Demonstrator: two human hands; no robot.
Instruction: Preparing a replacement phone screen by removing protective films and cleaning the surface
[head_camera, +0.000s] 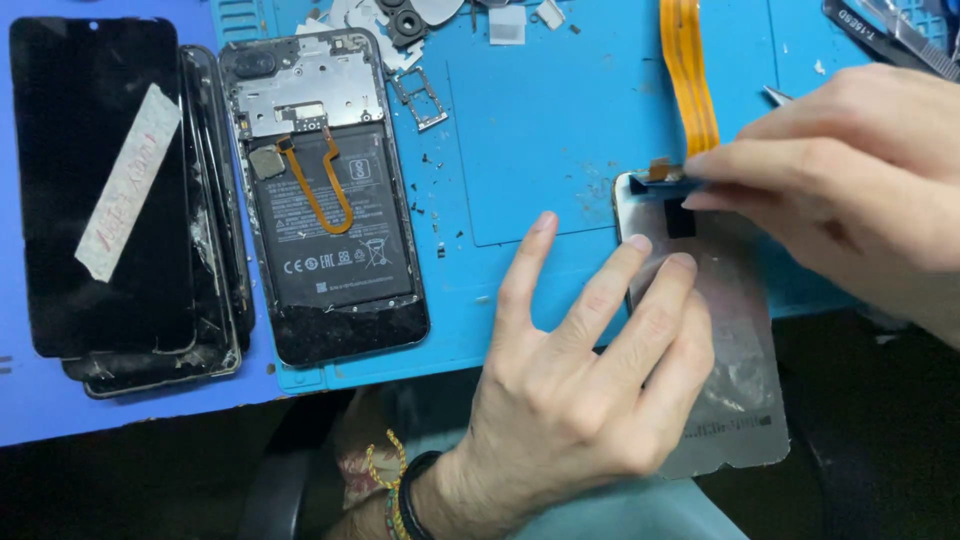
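A: Far left of the left hand (590, 370): black screen panel (100, 190) with a taped label, then the opened phone (320, 200), battery bare.

B: Left hand?

A: Fingers spread flat, gripping nothing, pressing the grey display back (725, 350).

B: Right hand (850, 170)?

A: Fingertips pinched on the orange flex cable (690, 70) connector at the panel's top edge. Judged: teardown done, cable work unfinished.

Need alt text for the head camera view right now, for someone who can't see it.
The left hand presses a grey display panel flat on a blue mat while the right hand pinches its orange flex cable. An opened phone lies further left.
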